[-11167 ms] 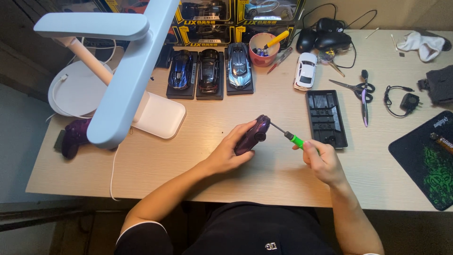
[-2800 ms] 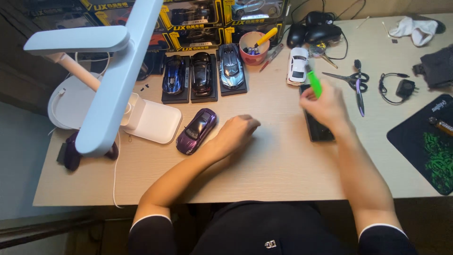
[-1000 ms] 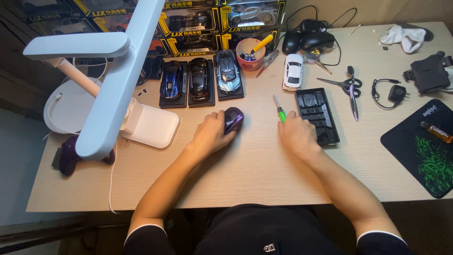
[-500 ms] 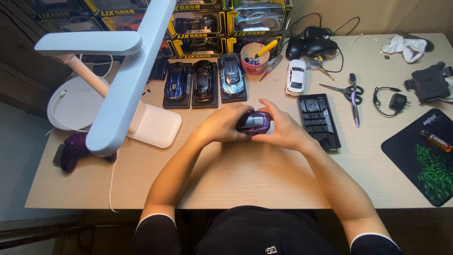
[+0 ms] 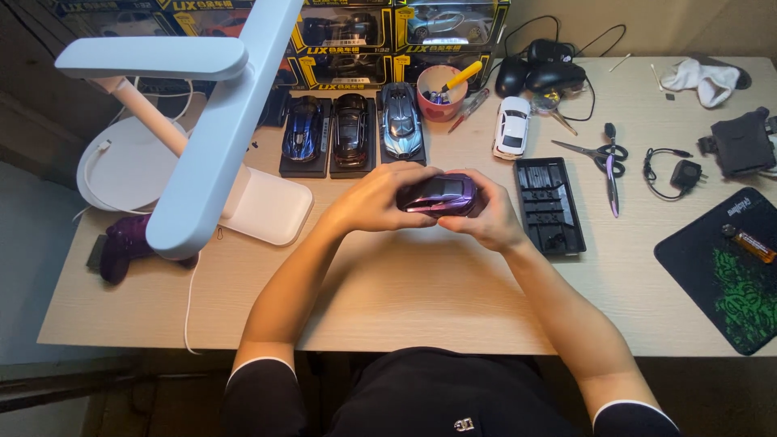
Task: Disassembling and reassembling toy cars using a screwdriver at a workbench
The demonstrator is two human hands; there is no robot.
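At the far left a purple game controller (image 5: 121, 247) lies near the surface (image 5: 421, 299) edge, partly under the white desk lamp (image 5: 210, 137), whose long head reaches over that side. Behind the middle stand three model cars on black bases (image 5: 350, 133), blue, dark and silver. The left hand (image 5: 376, 198) is closed around the front end of a purple model car (image 5: 441, 194), held just above the surface in the middle; the right hand (image 5: 486, 218) grips its other end and underside, fingers curled beneath. The car looks rigid, small and light, with a glossy shell that could slip and thin parts that may be fragile, so the body sides seem the safest hold. Just right of the hands lies a black bit tray (image 5: 550, 206), then scissors (image 5: 603, 158) and a white model car (image 5: 511, 128). Open room lies in front of the hands toward the near edge; a black and green mouse pad (image 5: 728, 271) fills the right.
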